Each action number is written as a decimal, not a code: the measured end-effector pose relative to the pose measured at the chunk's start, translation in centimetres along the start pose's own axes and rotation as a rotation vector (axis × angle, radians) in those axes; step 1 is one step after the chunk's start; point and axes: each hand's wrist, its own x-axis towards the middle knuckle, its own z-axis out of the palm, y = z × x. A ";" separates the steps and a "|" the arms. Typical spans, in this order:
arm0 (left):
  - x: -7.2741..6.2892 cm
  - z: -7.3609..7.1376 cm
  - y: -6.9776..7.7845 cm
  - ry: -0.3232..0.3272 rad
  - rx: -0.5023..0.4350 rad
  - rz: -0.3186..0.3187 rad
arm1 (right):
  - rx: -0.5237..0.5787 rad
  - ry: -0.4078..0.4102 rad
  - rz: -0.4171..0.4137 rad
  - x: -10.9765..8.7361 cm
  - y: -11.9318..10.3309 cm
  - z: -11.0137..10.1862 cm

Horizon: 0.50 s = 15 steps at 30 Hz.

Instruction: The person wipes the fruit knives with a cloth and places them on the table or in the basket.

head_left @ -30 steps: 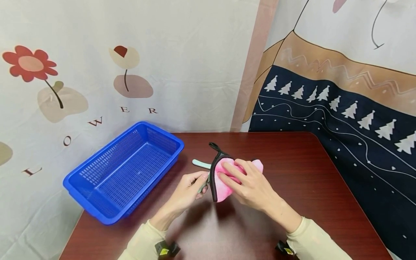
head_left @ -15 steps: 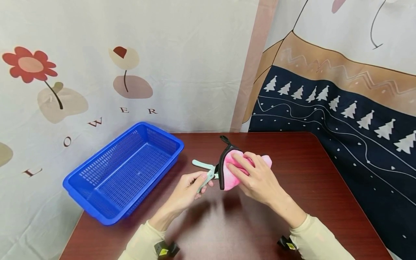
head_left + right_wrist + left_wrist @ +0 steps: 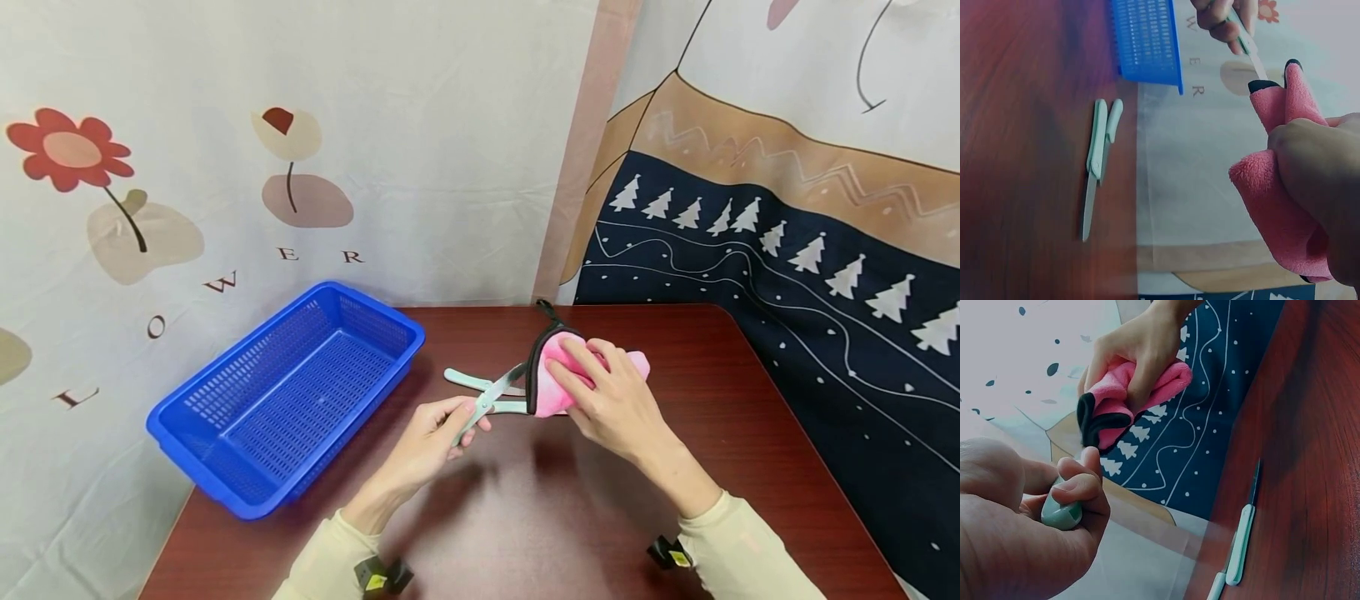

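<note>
My left hand [image 3: 431,429] grips a small knife [image 3: 487,398] by its mint-green handle, the blade slanting up and to the right. In my right hand [image 3: 615,404] is a folded pink cloth [image 3: 553,379] with black trim and a black hanging loop. The cloth's trimmed edge meets the far end of the blade; whether the tip lies inside the fold is hidden. Under the held knife, two more mint-handled knives lie on the table, one knife [image 3: 1096,137] beside another knife [image 3: 1114,122] in the right wrist view.
A blue perforated basket [image 3: 408,333] stands at the left on the dark red-brown table [image 3: 750,467]. Behind the table hang a pale printed cloth [image 3: 450,167] and a navy cloth [image 3: 750,275] with tree prints.
My right hand has drawn the pink cloth to the right and slightly away, along the blade, baring it. The left hand stays nearly still. The knives on the table show more.
</note>
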 end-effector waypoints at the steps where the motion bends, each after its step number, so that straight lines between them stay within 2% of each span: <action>1: 0.0 0.0 0.0 -0.003 -0.003 0.000 | -0.004 -0.005 0.013 -0.1 0.2 0.0; 7: 0.0 -0.1 -0.1 -0.027 -0.013 0.010 | -0.004 -0.004 0.085 -0.7 1.2 -0.4; 10: 0.1 -0.1 -0.2 -0.026 -0.015 0.007 | 0.020 0.024 0.104 -0.8 1.2 -0.6; 15: 0.2 -0.1 -0.3 -0.020 -0.022 0.008 | 0.082 0.090 0.079 -0.3 0.4 -0.6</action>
